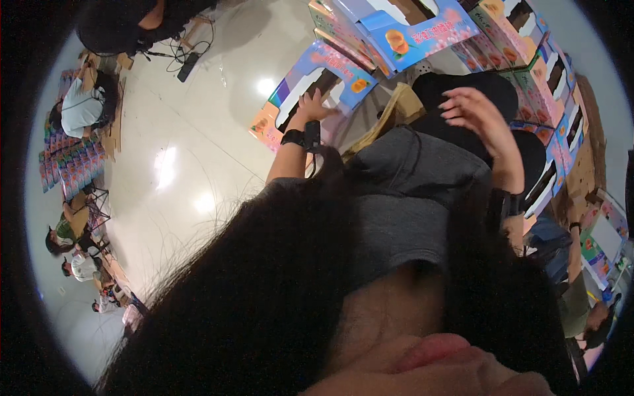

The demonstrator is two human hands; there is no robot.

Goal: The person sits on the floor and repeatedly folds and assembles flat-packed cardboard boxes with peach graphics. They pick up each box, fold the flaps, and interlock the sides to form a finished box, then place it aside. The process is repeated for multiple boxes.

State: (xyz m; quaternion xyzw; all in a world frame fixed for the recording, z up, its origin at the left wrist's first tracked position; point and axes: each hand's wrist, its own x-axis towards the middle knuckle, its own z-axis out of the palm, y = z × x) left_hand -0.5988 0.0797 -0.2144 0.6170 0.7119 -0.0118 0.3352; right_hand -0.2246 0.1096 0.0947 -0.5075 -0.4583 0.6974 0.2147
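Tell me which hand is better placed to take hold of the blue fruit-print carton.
Left. The left hand already rests on the blue carton with fingers spread. The right hand hangs open in the air, apart from it.

Blue carton (323, 82) with white window panel and orange fruit picture, tilted on pale floor (198, 132), left hand (314, 105) on its edge. Second blue carton (409, 30) above, open, pink trim. Stack of same cartons (548, 86) along right. Flat cartons (66, 162) spread at floor's left edge.
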